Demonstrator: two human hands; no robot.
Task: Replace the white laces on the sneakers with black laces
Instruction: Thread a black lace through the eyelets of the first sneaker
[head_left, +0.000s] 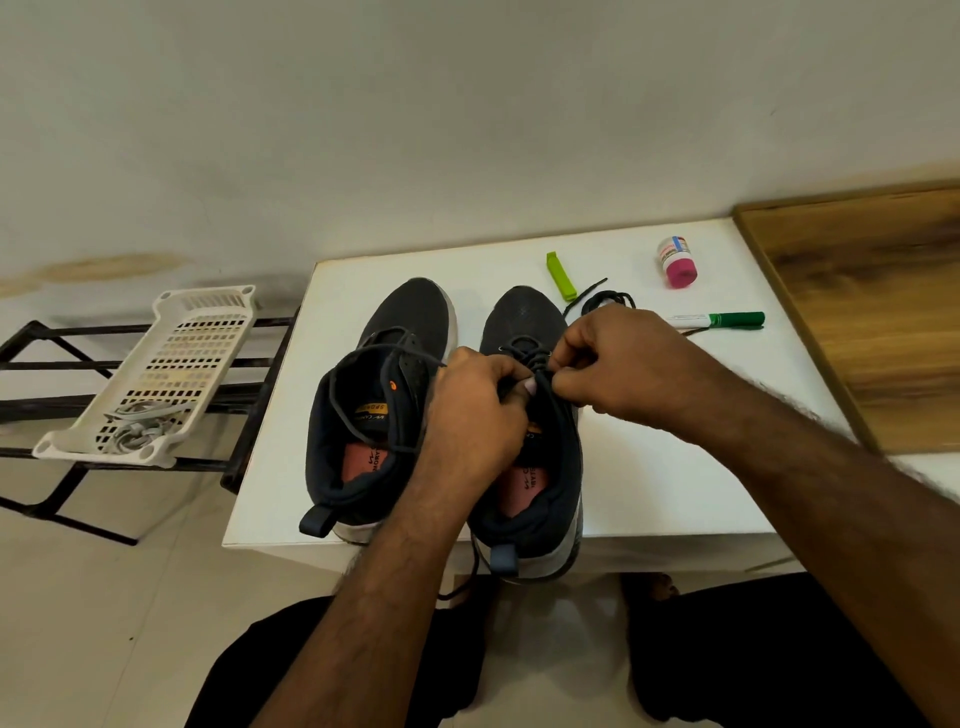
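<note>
Both forearms reach over the near edge of the white bench (649, 467). Each hand pinches the thin black lace (540, 371) over the right dark fabric sneaker (530, 332): left hand (475, 410), right hand (618, 364). Beside it stands the left dark sneaker (410, 322), black-laced. White laces (136, 428) lie in a white slotted plastic tray (208, 312) off the bench's left edge.

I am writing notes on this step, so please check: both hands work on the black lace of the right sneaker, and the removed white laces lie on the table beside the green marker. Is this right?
One detail is wrong. The head view shows the white laces in the white plastic basket on the rack left of the table, not beside the green marker. The rest holds.
</note>
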